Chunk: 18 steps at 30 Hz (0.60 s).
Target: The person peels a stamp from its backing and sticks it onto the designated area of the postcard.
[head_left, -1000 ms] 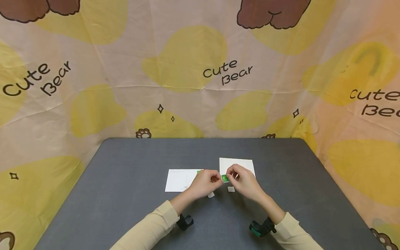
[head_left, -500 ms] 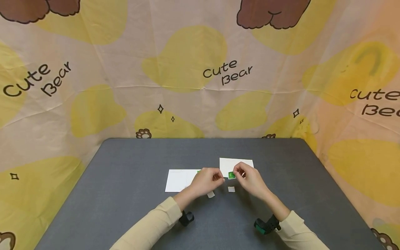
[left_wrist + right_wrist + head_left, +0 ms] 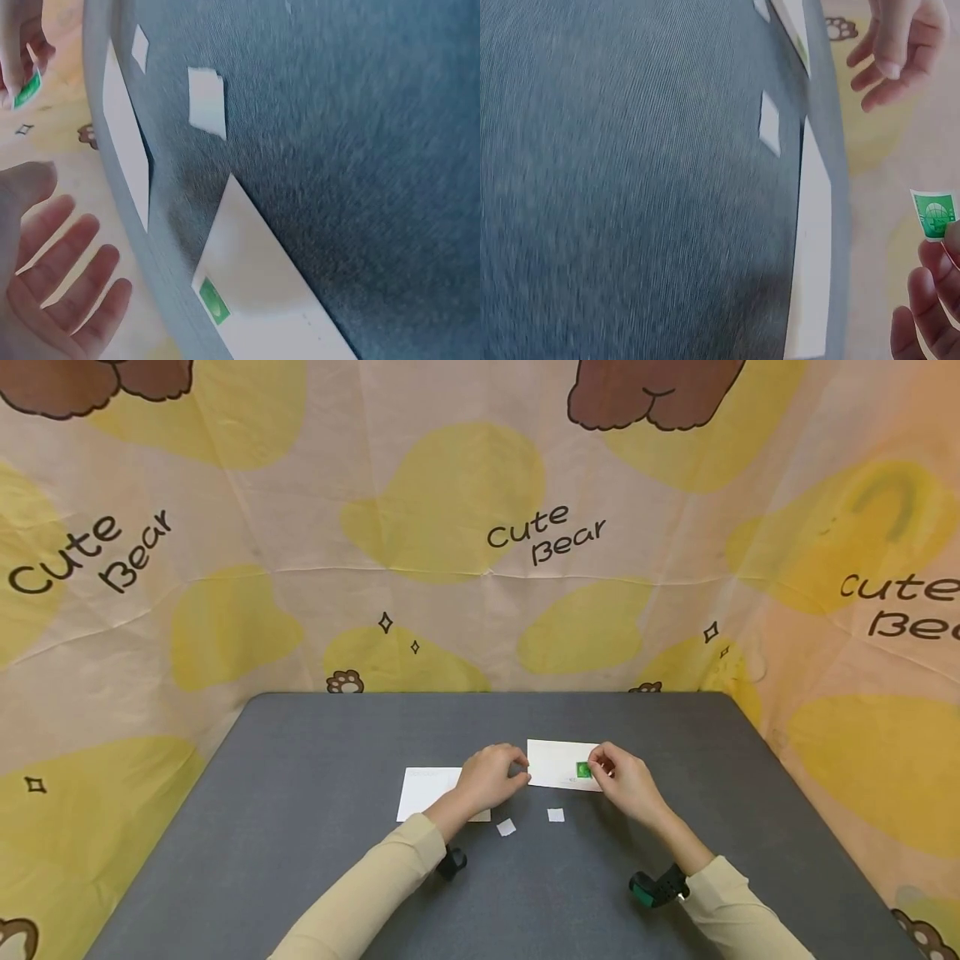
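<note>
My right hand (image 3: pixel 628 783) pinches a small green postage stamp (image 3: pixel 582 770) between thumb and index finger. In the right wrist view the stamp (image 3: pixel 934 214) shows its printed face and a white border. It is held above the right half of a white envelope (image 3: pixel 551 762); the right wrist view shows a gap between them. My left hand (image 3: pixel 489 779) hovers between the two envelopes with nothing in it, its fingers loosely bent in the left wrist view. Below it lies the left envelope (image 3: pixel 423 793), partly covered from the head camera. A green stamp (image 3: pixel 214 301) sits at that envelope's corner.
Two small white paper squares lie on the grey table (image 3: pixel 315 860): a tilted square (image 3: pixel 506 827) and a straighter square (image 3: pixel 556 815), both nearer me than the right envelope. Behind the table's far edge hangs a printed cloth (image 3: pixel 442 510).
My right hand has carried the stamp rightward and slightly away from me, over the right envelope. My left hand has risen slightly and moved a little away from me.
</note>
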Tool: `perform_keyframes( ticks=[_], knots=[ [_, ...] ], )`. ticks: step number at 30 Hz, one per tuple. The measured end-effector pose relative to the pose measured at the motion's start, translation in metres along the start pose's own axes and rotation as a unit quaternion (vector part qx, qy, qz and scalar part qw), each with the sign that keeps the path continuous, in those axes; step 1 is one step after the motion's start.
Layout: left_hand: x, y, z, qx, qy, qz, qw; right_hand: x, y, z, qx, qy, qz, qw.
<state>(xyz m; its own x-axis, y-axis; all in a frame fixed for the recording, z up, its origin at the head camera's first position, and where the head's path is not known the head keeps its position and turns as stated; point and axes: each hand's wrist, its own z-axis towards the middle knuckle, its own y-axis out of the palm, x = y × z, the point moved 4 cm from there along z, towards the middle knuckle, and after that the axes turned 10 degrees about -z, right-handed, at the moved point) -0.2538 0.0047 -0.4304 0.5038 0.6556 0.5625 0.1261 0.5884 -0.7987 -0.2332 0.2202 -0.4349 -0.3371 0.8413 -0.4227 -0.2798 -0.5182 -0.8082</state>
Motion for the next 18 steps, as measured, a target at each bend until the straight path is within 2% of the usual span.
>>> perform_keyframes(
  ticks=[5,13,18],
  knots=[
    [-0.006,0.004,0.007,-0.026,-0.006,0.026,0.9993,0.011,-0.002,0.003,-0.013,0.017,-0.012,1.000],
    [-0.016,0.016,0.017,-0.093,-0.025,0.060,0.9936,0.036,-0.001,0.007,-0.020,0.054,-0.040,0.998],
    [-0.016,0.020,0.021,-0.111,-0.042,0.072,0.9904,0.049,0.000,0.010,-0.019,0.069,-0.046,0.996]
  ],
)
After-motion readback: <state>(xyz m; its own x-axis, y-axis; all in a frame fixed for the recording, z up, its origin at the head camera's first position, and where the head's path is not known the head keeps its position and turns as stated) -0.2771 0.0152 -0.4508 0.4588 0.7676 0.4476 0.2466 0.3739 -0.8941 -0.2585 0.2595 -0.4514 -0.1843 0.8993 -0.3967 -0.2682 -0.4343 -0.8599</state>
